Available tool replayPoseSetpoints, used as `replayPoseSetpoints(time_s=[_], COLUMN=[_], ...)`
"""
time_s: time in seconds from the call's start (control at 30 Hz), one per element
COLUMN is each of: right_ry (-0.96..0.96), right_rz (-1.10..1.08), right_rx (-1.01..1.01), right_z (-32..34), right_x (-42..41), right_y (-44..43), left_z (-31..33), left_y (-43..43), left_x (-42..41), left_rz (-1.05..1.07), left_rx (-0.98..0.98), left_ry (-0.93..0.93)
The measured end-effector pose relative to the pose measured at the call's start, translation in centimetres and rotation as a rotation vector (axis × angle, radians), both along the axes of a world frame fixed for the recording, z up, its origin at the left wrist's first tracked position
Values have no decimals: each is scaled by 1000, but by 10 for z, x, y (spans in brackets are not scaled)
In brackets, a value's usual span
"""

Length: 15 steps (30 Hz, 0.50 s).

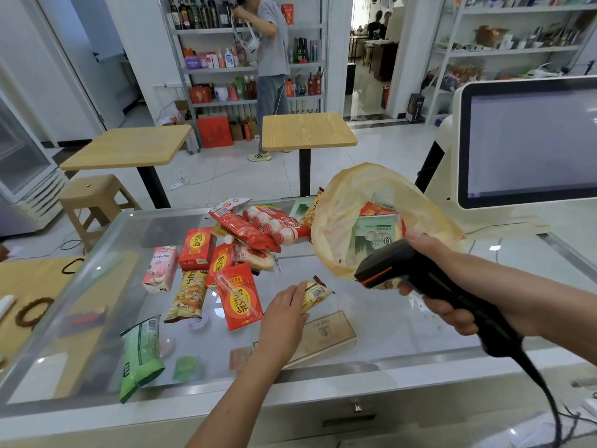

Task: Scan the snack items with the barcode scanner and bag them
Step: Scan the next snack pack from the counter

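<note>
glass-topped table (pixel 403 324), shop counter, stocked shelving behind.

left hand (pixel 284 313): fingers (pixel 298 291) fairly straight, laid over the left end of a small yellow packet (pixel 318 294). the thumb is hidden, so it cannot be told whether they pinch the packet or only press on it.

small yellow packet: barcode face up and clear of the fingertips, low over the table, just beside a red carton (pixel 240 295).

right hand (pixel 452 286): fingers curled round the handle of the barcode scanner (pixel 387 266), its nose aimed down-left at the packet, near but apart.

step, as judged: scanning this packet. to do it well, hold the barcode flat, uncovered and square to the scanner window, with both hands steady.

yellow bag (pixel 332 221): mouth open just behind the scanner, a green packet (pixel 374 236) inside.

snack pile (pixel 258 231): beyond the left hand, unbagged.
</note>
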State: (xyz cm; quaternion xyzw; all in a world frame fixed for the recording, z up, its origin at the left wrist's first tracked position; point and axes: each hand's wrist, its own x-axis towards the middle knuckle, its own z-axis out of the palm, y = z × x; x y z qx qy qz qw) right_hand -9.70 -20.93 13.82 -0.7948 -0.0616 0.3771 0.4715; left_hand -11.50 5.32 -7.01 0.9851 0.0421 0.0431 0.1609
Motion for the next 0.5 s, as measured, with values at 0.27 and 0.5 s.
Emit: replayPoseSetpoints(time_s=[0.27,0.5], right_ry=[46,52], right_rz=[-65,-92], right_rx=[-46,-71], right_z=[-107,-150], right_x=[26,52], right_y=[58,87], left_z=[-1,5], left_y=[-5,-2], left_x=[4,3], left_rz=[142,185], left_rx=[-305,-512], left_ry=[-93,-243])
